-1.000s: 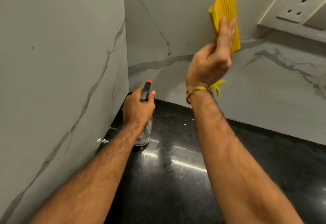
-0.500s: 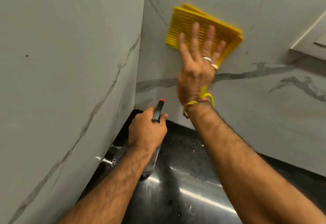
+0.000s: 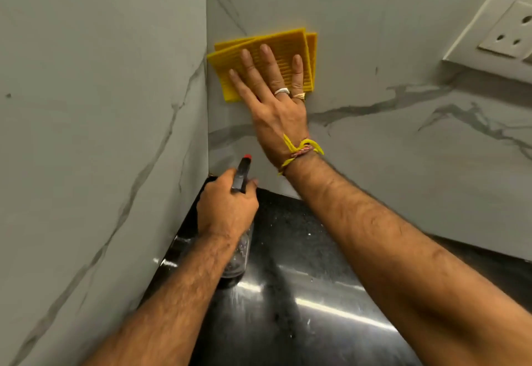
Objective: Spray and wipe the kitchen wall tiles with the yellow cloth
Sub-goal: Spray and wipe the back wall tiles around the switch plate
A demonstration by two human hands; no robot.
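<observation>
The folded yellow cloth (image 3: 283, 49) lies flat against the back wall tile (image 3: 374, 164), its left edge touching the corner. My right hand (image 3: 273, 100) presses on it with fingers spread, palm flat. Lower down, my left hand (image 3: 227, 207) is wrapped around the neck of a clear spray bottle (image 3: 237, 253) with a black trigger head and red nozzle tip. The bottle's base stands on the black counter (image 3: 302, 293), close to the corner. My hand hides most of the bottle.
A grey marble-veined side wall (image 3: 100, 135) fills the left and meets the back wall at the corner. A white socket plate (image 3: 501, 37) is mounted at the upper right of the back wall. The glossy counter runs along the bottom right.
My right hand went from gripping the cloth edge-on near the socket to pressing it flat, and slid it left into the corner. The left hand stayed on the bottle.
</observation>
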